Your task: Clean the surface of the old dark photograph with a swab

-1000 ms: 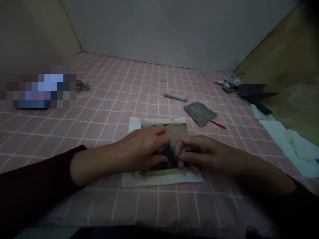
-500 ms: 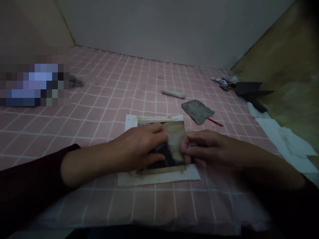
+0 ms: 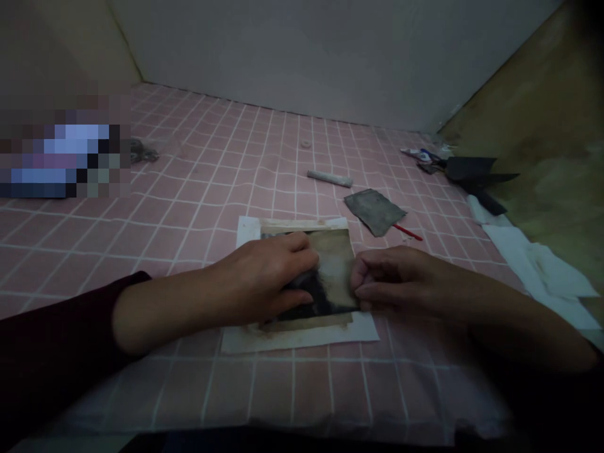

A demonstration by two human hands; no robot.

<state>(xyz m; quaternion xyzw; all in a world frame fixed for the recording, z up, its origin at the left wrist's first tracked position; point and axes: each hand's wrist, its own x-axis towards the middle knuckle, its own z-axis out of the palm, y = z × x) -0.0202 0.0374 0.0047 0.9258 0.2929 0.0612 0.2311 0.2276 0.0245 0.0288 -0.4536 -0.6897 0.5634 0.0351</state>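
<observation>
Shifting right, the curled right hand (image 3: pixel 396 277) meets the photo (image 3: pixel 336 264) edge, left hand (image 3: pixel 259 280) flat on top

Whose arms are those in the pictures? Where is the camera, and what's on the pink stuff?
Those are a person's own arms! The camera sits on their head and looks down, so you see what they see. Their left hand rests on a dark, stained picture, which lies on white paper. Their right hand is bunched at the picture's edge. On the pink grid-patterned surface lie a grey stick, a rough grey sheet and a white cloth.
</observation>
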